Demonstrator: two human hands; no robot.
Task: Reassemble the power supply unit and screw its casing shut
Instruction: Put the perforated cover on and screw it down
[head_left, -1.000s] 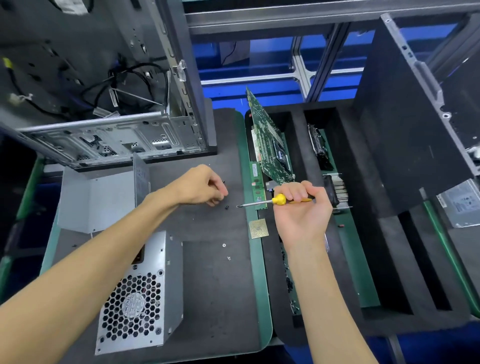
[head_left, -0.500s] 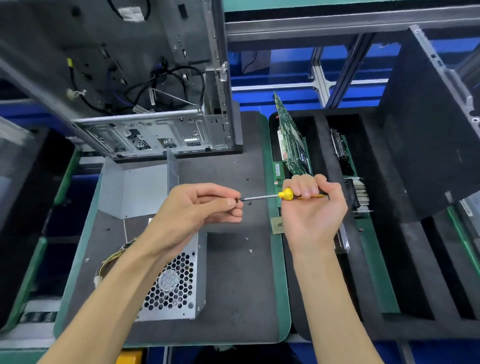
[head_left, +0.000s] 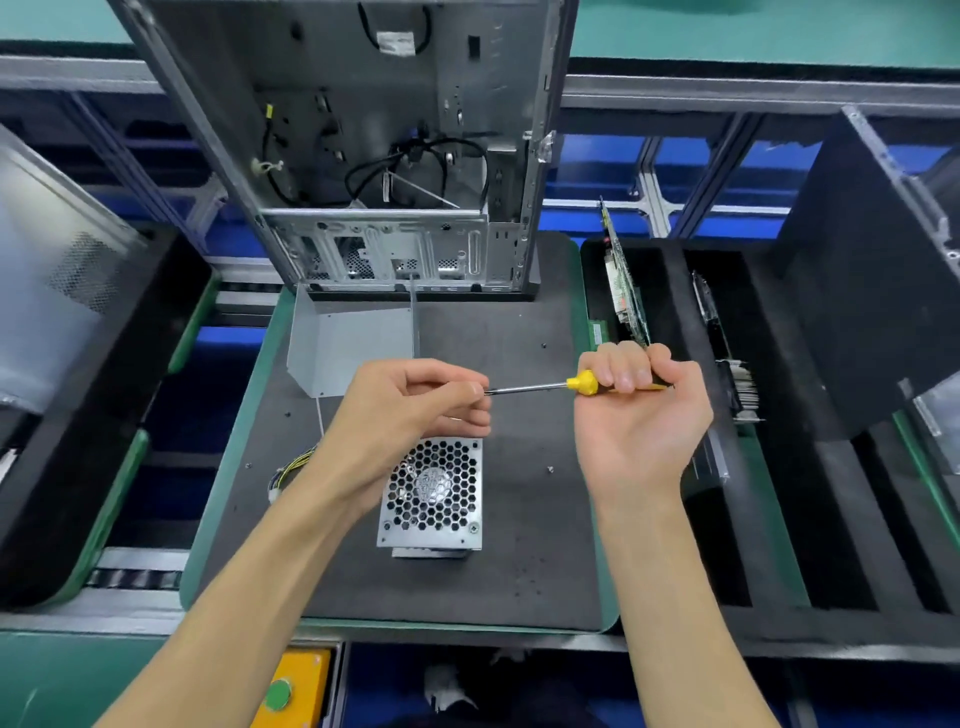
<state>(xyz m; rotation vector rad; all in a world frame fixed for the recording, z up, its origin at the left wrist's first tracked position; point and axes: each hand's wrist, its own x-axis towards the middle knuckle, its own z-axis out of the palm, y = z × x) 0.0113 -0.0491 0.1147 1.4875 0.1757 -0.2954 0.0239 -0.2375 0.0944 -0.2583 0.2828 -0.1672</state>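
The silver power supply unit (head_left: 434, 493) stands on the dark mat with its honeycomb fan grille facing up and yellow wires (head_left: 292, 467) trailing out on its left. Its loose bent metal cover (head_left: 348, 345) lies behind it on the mat. My right hand (head_left: 639, 410) grips the handle of a yellow screwdriver (head_left: 582, 383) held level above the mat, shaft pointing left. My left hand (head_left: 410, 410) hovers over the unit and pinches at the screwdriver's tip; whatever sits between the fingertips is hidden. A few small screws (head_left: 550, 469) lie loose on the mat.
An open computer case (head_left: 395, 156) stands upright at the mat's (head_left: 524, 571) far edge. To the right, a black foam tray (head_left: 779, 519) holds circuit boards (head_left: 623, 291) on edge, and a dark panel (head_left: 872, 270) leans there. Another case (head_left: 47, 291) lies at left. A yellow box with a green button (head_left: 291, 691) sits below.
My left hand left the mat near the small screws and came up to the screwdriver tip, where it now pinches. The view shifted, so the power supply sits centred beneath my hands.
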